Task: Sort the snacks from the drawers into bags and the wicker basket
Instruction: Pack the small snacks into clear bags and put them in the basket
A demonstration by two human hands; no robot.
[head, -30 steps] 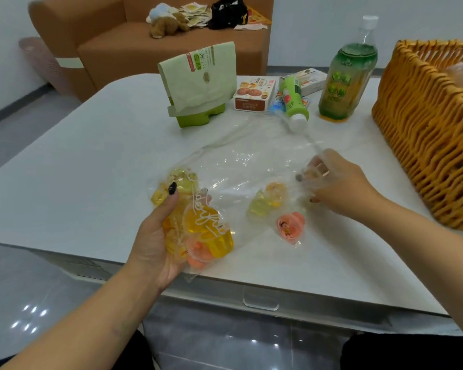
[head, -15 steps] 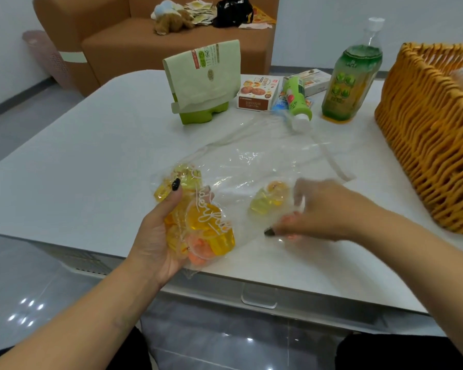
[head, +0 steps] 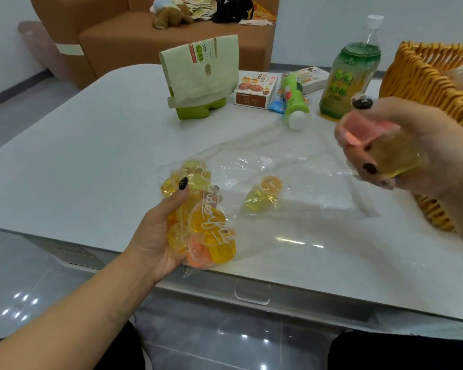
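Note:
A clear plastic bag (head: 267, 166) lies across the white table (head: 91, 156). My left hand (head: 158, 231) grips its near end, bunched around several yellow and orange jelly cups (head: 206, 231). One yellow jelly cup (head: 262, 196) lies loose inside the bag's middle. My right hand (head: 412, 145) is raised above the table beside the wicker basket (head: 422, 81), fingers curled round a pink-lidded jelly cup (head: 364, 129). The hand is blurred.
At the table's far side stand a green paper pouch (head: 201, 68), a biscuit box (head: 254, 89), a lying green tube (head: 294, 100) and a tall green drink bottle (head: 348, 76). A drawer handle (head: 251, 295) sits under the table's front edge. A brown sofa (head: 145, 38) is behind.
My right hand picked the pink jelly cup off the table and lifted it up and right toward the basket. The left hand kept its grip on the bag.

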